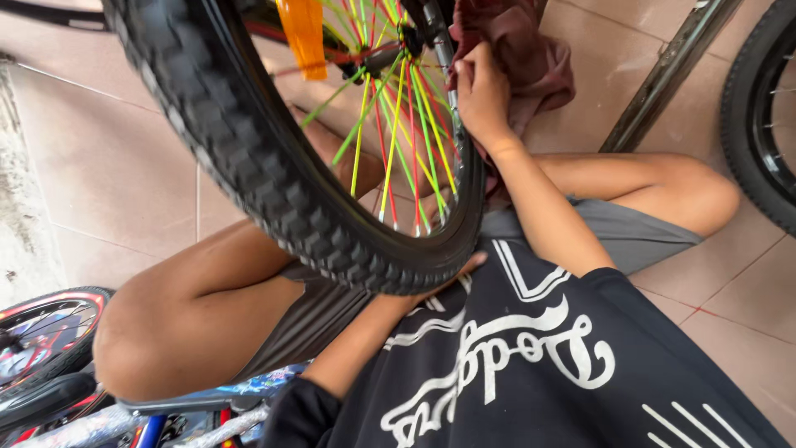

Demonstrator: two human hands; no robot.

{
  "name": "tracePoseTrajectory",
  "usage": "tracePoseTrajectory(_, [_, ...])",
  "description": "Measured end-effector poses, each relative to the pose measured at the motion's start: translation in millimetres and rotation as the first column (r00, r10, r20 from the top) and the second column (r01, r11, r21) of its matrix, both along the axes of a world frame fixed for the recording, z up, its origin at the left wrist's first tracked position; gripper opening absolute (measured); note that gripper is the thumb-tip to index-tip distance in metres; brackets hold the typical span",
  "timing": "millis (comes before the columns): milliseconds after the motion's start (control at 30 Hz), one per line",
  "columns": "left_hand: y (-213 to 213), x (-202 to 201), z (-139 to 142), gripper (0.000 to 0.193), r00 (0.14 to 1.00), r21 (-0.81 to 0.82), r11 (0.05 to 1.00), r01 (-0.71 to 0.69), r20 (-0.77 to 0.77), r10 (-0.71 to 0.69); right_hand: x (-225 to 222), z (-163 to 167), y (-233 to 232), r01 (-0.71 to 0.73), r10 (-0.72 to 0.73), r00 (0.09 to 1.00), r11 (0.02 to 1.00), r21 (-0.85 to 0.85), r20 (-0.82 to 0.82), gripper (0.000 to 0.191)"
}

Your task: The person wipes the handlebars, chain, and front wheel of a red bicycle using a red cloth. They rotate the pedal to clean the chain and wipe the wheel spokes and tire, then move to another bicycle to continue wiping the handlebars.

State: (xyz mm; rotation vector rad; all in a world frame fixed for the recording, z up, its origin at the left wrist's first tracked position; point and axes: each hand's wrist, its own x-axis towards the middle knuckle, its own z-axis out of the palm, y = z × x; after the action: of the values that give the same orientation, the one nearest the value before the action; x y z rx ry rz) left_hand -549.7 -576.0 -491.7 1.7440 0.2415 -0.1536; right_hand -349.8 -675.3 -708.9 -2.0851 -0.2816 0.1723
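You are steadying a knobby black bicycle wheel with multicoloured spokes [274, 166] over your lap: left hand [452, 278] pressing under the tyre, grip hidden; right hand [481, 91] pinching near the rim. Rigid, fairly light; hold the grippy tyre.

Pale pinkish tiled floor [124, 166] with a rough concrete edge [21, 216].

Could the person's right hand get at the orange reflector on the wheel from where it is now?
Probably not straight across. The right hand is on the far side of the wheel, and the coloured spokes stand between it and the orange reflector. It would likely have to come round the tyre.
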Motion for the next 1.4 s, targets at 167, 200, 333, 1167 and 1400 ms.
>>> tracePoseTrajectory(167, [-2, 17, -29, 0.092, 0.997, 0.19, 0.981, 0.029, 0.064, -0.042, -35, 55, -22, -0.086, 0.089, 0.993, 0.995, 0.047, -0.078, 0.012])
tracePoseTrajectory(200, [1, 18, -25, 0.085, 0.999, 0.13, 0.99, 0.05, 0.015, -0.052, -46, 77, -31, -0.105, 0.106, 0.984, 0.994, 0.021, -0.14, 0.012])
tracePoseTrajectory(333, [26, 14, 42, 0.038, 0.901, 0.391, 0.825, 0.407, -0.027, -0.432, -98, 207, -48, -0.206, 0.2, 0.906, 0.978, 0.024, -0.374, 0.01])
tracePoseTrajectory(1167, [1, -2, -41, 0.072, 0.961, -0.332, 0.927, -0.175, -0.264, 0.086, -30, 67, -13, -0.169, 0.108, 0.968, 0.947, -0.273, -0.226, 0.016])
tracePoseTrajectory(1400, [43, 2, 44, 0.045, 0.893, 0.232, 0.869, 0.438, -0.004, -0.449, -116, 262, -57, -0.171, 0.204, 0.839, 0.979, 0.112, -0.504, 0.008])
